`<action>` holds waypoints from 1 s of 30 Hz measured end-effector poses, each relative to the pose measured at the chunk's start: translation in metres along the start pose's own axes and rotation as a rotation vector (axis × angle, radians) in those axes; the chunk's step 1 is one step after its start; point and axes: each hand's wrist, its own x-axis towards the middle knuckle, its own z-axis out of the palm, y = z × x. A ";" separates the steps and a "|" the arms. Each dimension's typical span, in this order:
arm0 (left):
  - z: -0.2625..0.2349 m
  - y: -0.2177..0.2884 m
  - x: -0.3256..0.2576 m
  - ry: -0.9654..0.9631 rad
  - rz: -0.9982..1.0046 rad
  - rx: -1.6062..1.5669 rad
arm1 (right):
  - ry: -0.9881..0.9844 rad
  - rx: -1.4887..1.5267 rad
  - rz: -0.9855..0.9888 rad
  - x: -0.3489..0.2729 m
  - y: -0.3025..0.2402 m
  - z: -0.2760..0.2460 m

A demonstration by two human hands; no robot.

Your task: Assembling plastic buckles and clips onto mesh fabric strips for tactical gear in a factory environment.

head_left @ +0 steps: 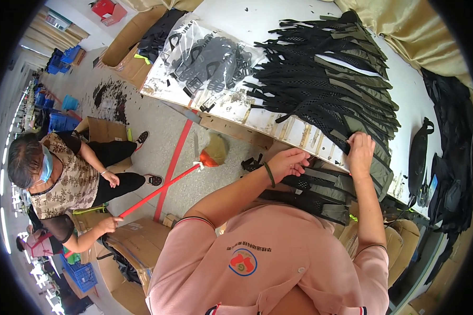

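A row of overlapping black mesh straps with olive-green backing (347, 86) is spread over the white table (399, 105), their thin ends pointing left. My right hand (361, 152) is at the table's near edge, its fingers closed on one of these straps. More of the same straps (326, 181) hang below the edge or lie across my lap. My left hand (289, 164), with a dark green bracelet on its wrist, is beside the edge with its fingers curled together. Whatever those fingers hold, if anything, is too small to tell.
Clear plastic bags of black buckles (210, 60) lie on the table's left end. At the right hang black fabric pieces (457, 173). A masked person at left holds a red-handled broom (213, 152) over the floor. Cardboard boxes (142, 236) stand near my left side.
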 end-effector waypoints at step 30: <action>-0.070 0.031 -0.076 0.592 0.527 0.139 | 0.020 0.312 0.171 -0.010 -0.065 0.021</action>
